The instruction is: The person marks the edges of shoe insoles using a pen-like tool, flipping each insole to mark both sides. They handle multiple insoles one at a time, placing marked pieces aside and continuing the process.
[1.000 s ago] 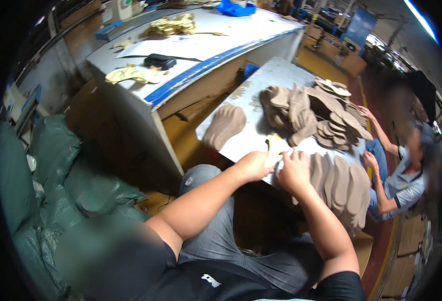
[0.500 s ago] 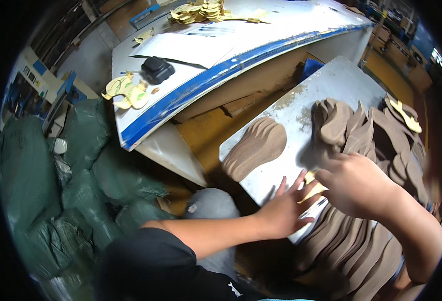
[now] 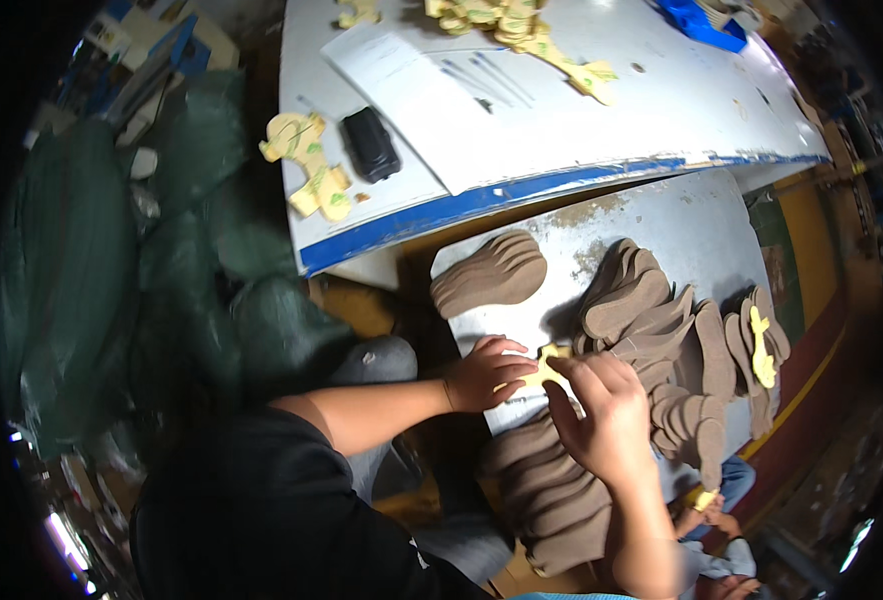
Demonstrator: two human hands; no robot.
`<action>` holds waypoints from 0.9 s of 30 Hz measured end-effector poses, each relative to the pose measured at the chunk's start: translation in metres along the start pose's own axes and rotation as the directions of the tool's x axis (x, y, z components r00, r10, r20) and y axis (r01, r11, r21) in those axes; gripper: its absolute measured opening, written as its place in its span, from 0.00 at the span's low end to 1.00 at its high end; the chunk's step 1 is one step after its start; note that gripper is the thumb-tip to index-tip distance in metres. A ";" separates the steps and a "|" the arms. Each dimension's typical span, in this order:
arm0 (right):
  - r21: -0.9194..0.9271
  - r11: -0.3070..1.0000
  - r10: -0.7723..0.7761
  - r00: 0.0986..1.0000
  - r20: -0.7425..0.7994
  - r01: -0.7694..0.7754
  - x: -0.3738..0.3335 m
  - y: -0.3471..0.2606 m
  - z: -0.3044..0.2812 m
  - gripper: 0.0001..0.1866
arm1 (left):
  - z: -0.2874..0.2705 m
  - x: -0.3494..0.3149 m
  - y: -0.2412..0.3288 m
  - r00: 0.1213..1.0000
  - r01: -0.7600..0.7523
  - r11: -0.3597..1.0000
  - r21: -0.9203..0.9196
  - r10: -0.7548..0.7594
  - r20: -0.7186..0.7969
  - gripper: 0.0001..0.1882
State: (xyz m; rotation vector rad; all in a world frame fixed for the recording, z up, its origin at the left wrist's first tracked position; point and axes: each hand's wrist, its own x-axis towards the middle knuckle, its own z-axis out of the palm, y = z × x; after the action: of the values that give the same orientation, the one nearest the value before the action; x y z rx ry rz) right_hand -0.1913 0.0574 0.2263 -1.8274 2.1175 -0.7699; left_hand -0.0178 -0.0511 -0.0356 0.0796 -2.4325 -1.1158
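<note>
Both hands meet at a small yellow cut-out piece (image 3: 553, 358) with a curvy outline, over the grey-white tabletop. My left hand (image 3: 488, 375) has its fingers curled on the piece's left end. My right hand (image 3: 609, 405) pinches its right end between thumb and fingers, which partly hide it. Brown shoe insoles lie around: a fanned stack (image 3: 496, 273) beyond my left hand, a larger overlapping pile (image 3: 626, 290) beyond my right, and a long row (image 3: 551, 490) below my hands. Another yellow cut-out (image 3: 761, 345) rests on insoles at the right.
A white table (image 3: 561, 120) with a blue edge adjoins the far side, bearing a black case (image 3: 370, 145), paper sheet (image 3: 401, 85), pens and yellow cut-outs (image 3: 311, 165). Dark green sacks (image 3: 71, 300) stand left. At lower right, another person's hand (image 3: 696, 520) holds a yellow piece.
The view has turned, so the tables appear rotated. My left hand's spread fingers have curled in onto the yellow piece. My right hand, blurred before, now pinches it. The other person has come into view.
</note>
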 end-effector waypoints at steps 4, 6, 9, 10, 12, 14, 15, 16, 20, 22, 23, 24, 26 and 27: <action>0.189 0.973 0.154 0.984 -0.087 -0.135 0.058 -0.027 0.022 0.14 | -0.043 -0.006 0.036 0.996 0.080 0.996 -0.050 -0.082 -0.045 0.17; 0.191 0.961 0.216 0.973 -0.079 -0.198 0.103 -0.043 0.043 0.19 | -0.073 -0.018 0.048 0.995 0.092 0.996 -0.005 -0.092 -0.030 0.15; 0.117 0.991 0.076 0.995 -0.066 -0.068 0.188 -0.059 0.076 0.28 | -0.112 -0.029 0.059 0.992 0.116 0.992 -0.041 -0.118 -0.037 0.14; 0.064 0.997 0.035 0.997 -0.073 -0.030 0.215 -0.065 0.085 0.31 | -0.125 -0.030 0.064 0.989 0.142 0.988 -0.058 -0.143 -0.025 0.14; -0.061 0.981 0.186 0.981 0.048 -0.183 0.263 -0.087 0.091 0.34 | -0.150 -0.036 0.072 0.979 0.203 0.975 -0.090 -0.203 0.003 0.14; -0.151 0.963 0.240 0.965 0.108 -0.223 0.295 -0.093 0.103 0.35 | -0.172 -0.038 0.082 0.961 0.266 0.962 -0.063 -0.270 -0.057 0.12; -0.184 0.949 0.285 0.948 0.143 -0.257 0.306 -0.097 0.105 0.35 | -0.186 -0.039 0.088 0.948 0.300 0.952 -0.062 -0.305 -0.088 0.12; -0.221 0.932 0.329 0.927 0.182 -0.287 0.314 -0.101 0.107 0.35 | -0.197 -0.039 0.095 0.931 0.338 0.939 -0.065 -0.343 -0.122 0.11; -0.244 0.903 0.404 0.892 0.202 -0.353 0.325 -0.097 0.103 0.33 | -0.244 -0.033 0.105 0.881 0.419 0.901 -0.117 -0.434 -0.187 0.12; -0.178 0.913 0.397 0.899 0.187 -0.367 0.321 -0.089 0.101 0.33 | -0.263 -0.026 0.106 0.858 0.444 0.890 -0.105 -0.456 -0.234 0.11; -0.129 0.925 0.375 0.913 0.160 -0.357 0.319 -0.086 0.098 0.33 | -0.276 -0.019 0.105 0.845 0.462 0.882 -0.098 -0.470 -0.256 0.11; -0.079 0.934 0.356 0.925 0.130 -0.349 0.314 -0.082 0.096 0.33 | -0.290 -0.012 0.103 0.832 0.478 0.874 -0.090 -0.483 -0.274 0.11; -0.004 0.923 0.385 0.920 0.067 -0.386 0.304 -0.077 0.089 0.31 | -0.322 0.016 0.090 0.757 0.524 0.849 -0.073 -0.503 -0.417 0.12; 0.026 0.912 0.409 0.912 0.042 -0.410 0.298 -0.072 0.084 0.29 | -0.336 0.029 0.079 0.733 0.527 0.848 -0.047 -0.482 -0.481 0.15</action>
State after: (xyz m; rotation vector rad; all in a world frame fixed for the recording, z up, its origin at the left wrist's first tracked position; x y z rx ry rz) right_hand -0.1447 -0.2570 0.2408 -1.2949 2.3324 -0.6553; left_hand 0.1119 -0.2417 0.2235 0.9912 -2.0420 -1.0289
